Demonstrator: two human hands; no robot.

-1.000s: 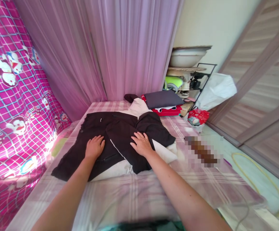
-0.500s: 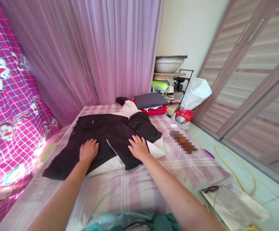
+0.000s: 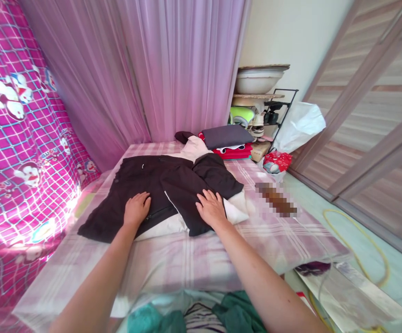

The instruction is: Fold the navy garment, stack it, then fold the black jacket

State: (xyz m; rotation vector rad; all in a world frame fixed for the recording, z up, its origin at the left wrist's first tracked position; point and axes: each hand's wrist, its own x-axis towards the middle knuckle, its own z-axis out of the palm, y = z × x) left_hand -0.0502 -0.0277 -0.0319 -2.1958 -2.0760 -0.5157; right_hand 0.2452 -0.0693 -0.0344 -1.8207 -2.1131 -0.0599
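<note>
A black and white jacket [image 3: 145, 178] lies spread on the bed, partly folded, its sleeve laid across the body. My left hand [image 3: 137, 208] rests flat on the black cloth near its lower edge, fingers stretched out. On the folded sleeve [image 3: 187, 199] my right hand [image 3: 210, 207] presses with its fingers spread, close to a white part of the garment. Neither hand grips the fabric. White cloth shows beneath the black along the near side, and a pale piece with a dark end [image 3: 194, 145] extends at the back.
Folded clothes [image 3: 228, 136], grey over red, are stacked at the bed's far edge. A blurred brown object [image 3: 277, 200] lies on the plaid bedsheet [image 3: 173, 268] at right. Beyond stand a rack with basins [image 3: 259, 81], bags [image 3: 301, 126] and a wardrobe [image 3: 370, 106]. Purple curtains [image 3: 187, 69] hang behind.
The view has shifted, so the bed and jacket appear slightly higher and further right. Both hands stay at about the same places on the jacket.
</note>
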